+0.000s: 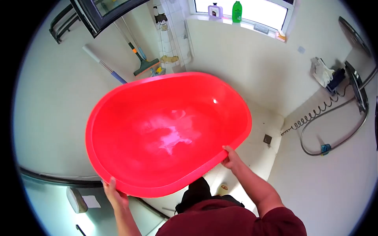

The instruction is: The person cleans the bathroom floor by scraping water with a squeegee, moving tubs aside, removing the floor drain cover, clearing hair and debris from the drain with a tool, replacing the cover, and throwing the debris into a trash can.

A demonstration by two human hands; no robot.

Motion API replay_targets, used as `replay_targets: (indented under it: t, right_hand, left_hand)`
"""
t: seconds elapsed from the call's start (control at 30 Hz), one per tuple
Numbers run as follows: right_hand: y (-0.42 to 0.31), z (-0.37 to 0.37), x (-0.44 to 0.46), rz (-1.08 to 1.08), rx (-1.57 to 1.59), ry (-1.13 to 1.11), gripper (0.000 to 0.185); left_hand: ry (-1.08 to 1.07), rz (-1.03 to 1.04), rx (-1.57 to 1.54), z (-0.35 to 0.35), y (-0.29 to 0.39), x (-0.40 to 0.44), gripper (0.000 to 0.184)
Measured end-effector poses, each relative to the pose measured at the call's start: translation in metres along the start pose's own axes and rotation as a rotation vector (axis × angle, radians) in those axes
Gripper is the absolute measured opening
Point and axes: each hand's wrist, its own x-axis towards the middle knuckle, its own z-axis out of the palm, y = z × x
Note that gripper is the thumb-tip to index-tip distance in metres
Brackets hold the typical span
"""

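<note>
At left, a person's left hand (116, 196) grasps the near-left rim of a big red tub (89, 137), held up before the body. Beyond its far edge leans a squeegee (146, 67), which a careless swing could knock over. The right hand (231, 158) grips the near-right rim; I see nothing supporting the far edge, so slipping fingers could tip it. Farther right, a coiled hose (302, 122) might snag it.

on my remote feed i see bright daylight washing out the white-framed rectangular window (264, 11), soft shadow on the off-white wall (224, 51), pinkish glare inside the glossy red oval plastic tub (169, 118), and fisheye bowing toward black edges.
</note>
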Motion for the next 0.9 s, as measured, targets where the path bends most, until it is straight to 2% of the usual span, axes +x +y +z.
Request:
replay_targets:
  t: [0.13,0.2,0.27,0.4,0.53,0.6,0.63,0.67,0.7,0.8,0.83,0.87,0.9]
  right_hand:
    - [-0.052,0.068,0.087,-0.188,-0.241,0.001,0.028]
    - [-0.078,0.106,0.125,-0.260,-0.368,0.008,0.028]
    - [-0.099,0.145,0.166,-0.311,-0.461,-0.001,0.029]
    - [-0.128,0.175,0.290,-0.342,-0.450,-0.058,0.038]
    - [-0.135,0.214,0.349,-0.397,-0.292,-0.025,0.038]
    - [-0.116,0.203,0.412,-0.433,-0.227,-0.038,0.044]
    - [-0.105,0.211,0.405,-0.500,-0.326,0.136,0.053]
    - [-0.099,0.199,0.404,-0.444,-0.322,0.061,0.061]
    - [-0.081,0.189,0.421,-0.392,-0.349,0.094,0.066]
    - [-0.064,0.184,0.361,-0.166,-0.649,0.114,0.080]
    - [-0.052,0.169,0.364,-0.137,-0.705,-0.023,0.080]
    - [-0.039,0.155,0.368,-0.115,-0.761,-0.167,0.081]
    - [-0.028,0.151,0.350,-0.056,-0.653,-0.227,0.075]
  left_hand:
    - [0.021,-0.418,0.026,-0.049,-0.087,0.054,0.037]
    - [0.075,-0.585,-0.066,-0.041,-0.130,0.076,0.032]
    - [0.095,-0.631,-0.211,-0.033,-0.178,0.103,0.031]
    - [0.032,-0.621,-0.398,-0.007,-0.268,0.164,0.033]
    - [0.038,-0.635,-0.412,0.014,-0.335,0.220,0.035]
    - [-0.087,-0.581,-0.405,0.018,-0.374,0.246,0.037]
    - [-0.050,-0.676,-0.427,0.003,-0.397,0.250,0.036]
    - [0.017,-0.725,-0.384,0.005,-0.408,0.258,0.037]
    - [0.006,-0.735,-0.332,0.002,-0.423,0.265,0.037]
    - [0.004,-0.729,-0.298,-0.002,-0.472,0.288,0.035]
    - [0.005,-0.719,-0.302,-0.003,-0.484,0.299,0.033]
    - [0.185,-0.822,-0.214,-0.003,-0.497,0.320,0.031]
    - [0.365,-0.913,-0.116,-0.002,-0.509,0.343,0.029]
